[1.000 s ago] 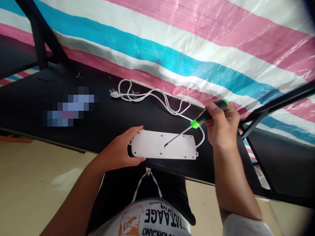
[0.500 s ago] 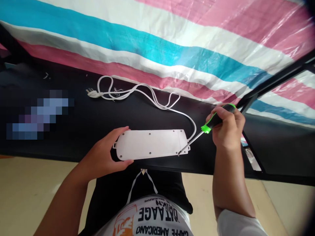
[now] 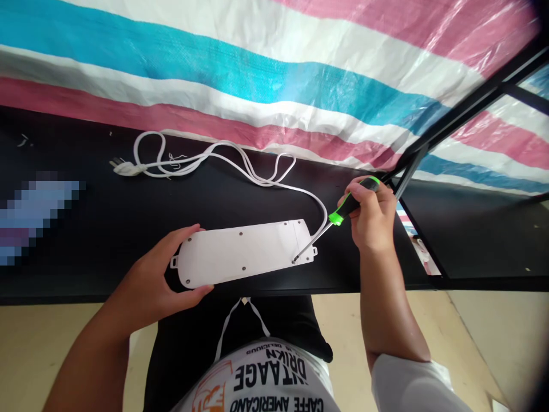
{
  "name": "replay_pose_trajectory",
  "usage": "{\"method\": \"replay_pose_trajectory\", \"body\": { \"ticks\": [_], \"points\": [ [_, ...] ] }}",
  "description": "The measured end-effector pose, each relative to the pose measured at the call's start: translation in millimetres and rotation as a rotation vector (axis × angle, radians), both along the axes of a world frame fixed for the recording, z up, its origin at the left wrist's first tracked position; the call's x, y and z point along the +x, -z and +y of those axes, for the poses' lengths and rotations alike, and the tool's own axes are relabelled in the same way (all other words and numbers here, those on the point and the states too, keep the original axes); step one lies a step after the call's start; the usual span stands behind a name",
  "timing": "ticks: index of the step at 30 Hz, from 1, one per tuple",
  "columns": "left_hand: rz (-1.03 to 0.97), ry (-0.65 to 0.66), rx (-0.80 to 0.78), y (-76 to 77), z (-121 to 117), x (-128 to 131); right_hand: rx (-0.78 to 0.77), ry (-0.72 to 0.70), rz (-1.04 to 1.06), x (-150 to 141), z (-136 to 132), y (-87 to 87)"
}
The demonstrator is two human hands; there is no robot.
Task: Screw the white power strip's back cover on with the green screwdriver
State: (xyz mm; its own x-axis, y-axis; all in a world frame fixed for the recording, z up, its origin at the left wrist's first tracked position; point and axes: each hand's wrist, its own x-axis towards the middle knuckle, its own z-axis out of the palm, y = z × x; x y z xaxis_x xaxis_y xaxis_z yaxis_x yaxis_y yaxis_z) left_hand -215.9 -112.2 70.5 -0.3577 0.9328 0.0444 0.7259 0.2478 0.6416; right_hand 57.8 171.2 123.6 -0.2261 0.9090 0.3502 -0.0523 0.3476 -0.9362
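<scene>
A white power strip [image 3: 223, 254] lies face down on the black table, its flat back with several screws showing. My left hand [image 3: 160, 277] grips its rounded left end, thumb on the near edge and fingers on the far edge. In my right hand [image 3: 372, 214] is a screwdriver [image 3: 355, 201] with a black and green handle, held at a slant. The screwdriver's tip rests at a screw near the strip's lower right corner. From the strip's right end a white cord [image 3: 251, 171] runs back in loose loops to a plug [image 3: 128, 167].
The black table [image 3: 141, 212] ends at a near edge close to my body. Behind it hangs a striped plastic sheet [image 3: 257, 68]. A black metal frame [image 3: 467, 111] rises at the right, and a pixelated item [image 3: 38, 212] lies at the left.
The screwdriver's tip has moved onto a screw near the strip's corner. The strip is tilted slightly, its right end farther back. The whole view has shifted, so things appear further left.
</scene>
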Motion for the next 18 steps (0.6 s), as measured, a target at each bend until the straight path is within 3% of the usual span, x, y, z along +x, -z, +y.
{"method": "replay_pose_trajectory", "body": {
  "ticks": [18],
  "points": [
    [0.000,0.000,-0.006,-1.7,0.3,0.9,-0.012,0.015,0.024,3.5,-0.8,4.5]
  ]
}}
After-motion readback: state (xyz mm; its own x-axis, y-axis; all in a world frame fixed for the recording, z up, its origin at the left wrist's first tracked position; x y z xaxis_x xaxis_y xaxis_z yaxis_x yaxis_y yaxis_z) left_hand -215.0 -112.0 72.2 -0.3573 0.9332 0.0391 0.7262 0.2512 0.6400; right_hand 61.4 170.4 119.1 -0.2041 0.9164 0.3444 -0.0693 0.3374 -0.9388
